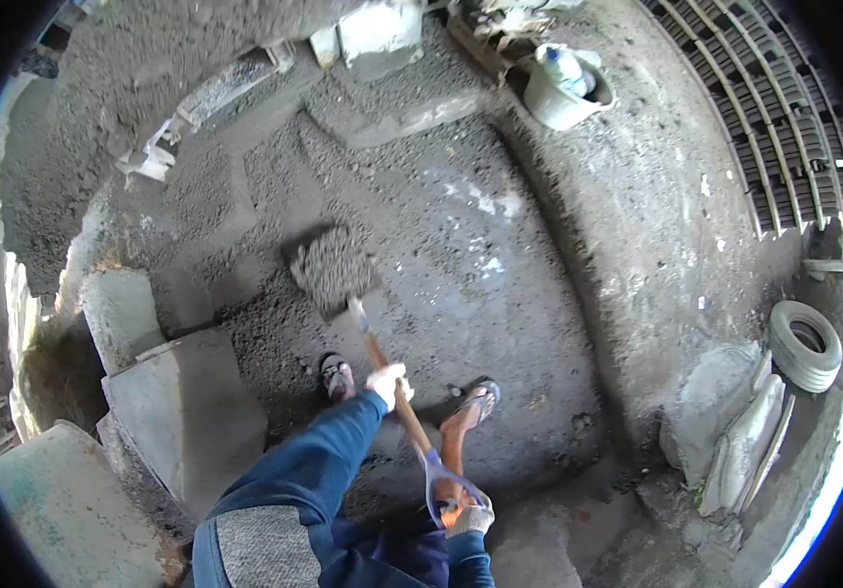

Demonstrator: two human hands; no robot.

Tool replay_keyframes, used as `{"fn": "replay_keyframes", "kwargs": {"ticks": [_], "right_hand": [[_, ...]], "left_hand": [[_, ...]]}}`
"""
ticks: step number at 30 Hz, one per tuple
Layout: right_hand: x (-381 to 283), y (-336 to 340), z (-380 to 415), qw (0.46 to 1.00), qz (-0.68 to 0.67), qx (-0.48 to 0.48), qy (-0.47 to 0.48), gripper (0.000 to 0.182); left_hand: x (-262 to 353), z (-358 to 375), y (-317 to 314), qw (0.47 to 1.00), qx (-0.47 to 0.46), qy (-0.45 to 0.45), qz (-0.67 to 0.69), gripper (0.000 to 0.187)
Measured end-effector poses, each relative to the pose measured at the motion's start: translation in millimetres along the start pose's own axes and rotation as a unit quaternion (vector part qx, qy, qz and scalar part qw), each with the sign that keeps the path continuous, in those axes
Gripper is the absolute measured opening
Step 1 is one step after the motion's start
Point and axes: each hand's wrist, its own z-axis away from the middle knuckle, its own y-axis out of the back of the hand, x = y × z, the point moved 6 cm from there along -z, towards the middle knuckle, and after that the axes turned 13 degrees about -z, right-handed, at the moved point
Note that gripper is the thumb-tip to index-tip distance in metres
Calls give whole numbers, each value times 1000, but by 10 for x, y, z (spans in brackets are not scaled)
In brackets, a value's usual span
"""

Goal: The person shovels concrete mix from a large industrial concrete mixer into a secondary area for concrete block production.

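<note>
A shovel with a wooden shaft runs from the lower middle up to the left. Its blade carries a heap of grey gravelly material above the ground. My left hand, in a pale glove, is wrapped round the middle of the shaft. At the rear end, my right hand, also gloved, grips the shovel's handle. Two sandalled feet stand on either side of the shaft. Loose grey material lies around and to the left of the blade.
Concrete blocks stand at the left. A white bucket holding bottles sits at the top right. A low ledge crosses the right side. Beyond it are a tire, sacks and a slatted panel.
</note>
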Motion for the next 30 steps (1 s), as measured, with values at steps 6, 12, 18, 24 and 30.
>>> {"fn": "replay_keyframes", "kwargs": {"ticks": [6,12,18,24,30], "right_hand": [[-421,2162,-541,946,316,58,-51,23],[-1516,2464,-510,957,260,-49,-120,23],[-2136,1743,-915,900,159,-328,-240,24],[-2400,1000,-1799,872,61,-375,-307,19],[-3991,829,-2208,920,206,-335,-2,15]], "left_hand": [[-1634,662,-542,998,29,40,27,11],[-2215,1796,-1516,994,32,101,38,17],[-596,3901,-2841,977,-135,-139,90,22],[290,4587,-2937,923,-126,-364,7,13],[-865,4046,-2423,915,-228,-231,241,18]]}}
